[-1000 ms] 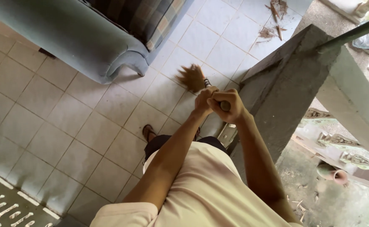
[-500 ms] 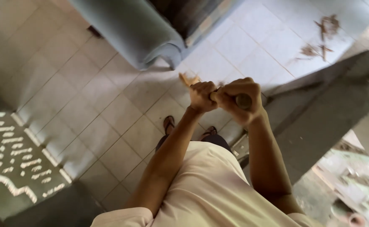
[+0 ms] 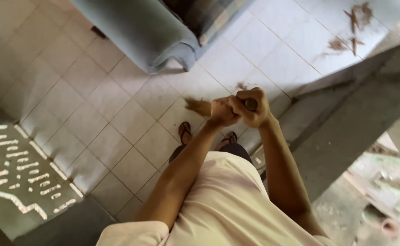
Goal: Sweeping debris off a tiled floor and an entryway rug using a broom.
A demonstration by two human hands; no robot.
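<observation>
I look straight down at my two hands gripping a broom handle (image 3: 251, 104), whose round top end shows between my fingers. My left hand (image 3: 221, 112) is wrapped around the handle just below my right hand (image 3: 252, 108), and the two fists touch. The brown bristle head of the broom (image 3: 197, 106) sticks out to the left of my left hand, low over the pale tiled floor (image 3: 118, 123). My sandalled feet (image 3: 185, 132) stand right under my hands.
A blue-grey sofa (image 3: 150, 34) with a checked cushion stands at the top. A grey concrete low wall (image 3: 346, 114) runs along the right. Brown leaf litter (image 3: 350, 29) lies on the tiles at top right. A dark patterned mat (image 3: 13, 177) covers the lower left.
The bristle head swung from ahead of my hands to their left, nearer my feet. My fists stayed closed on the handle. My view shifted right, bringing the mat further into view.
</observation>
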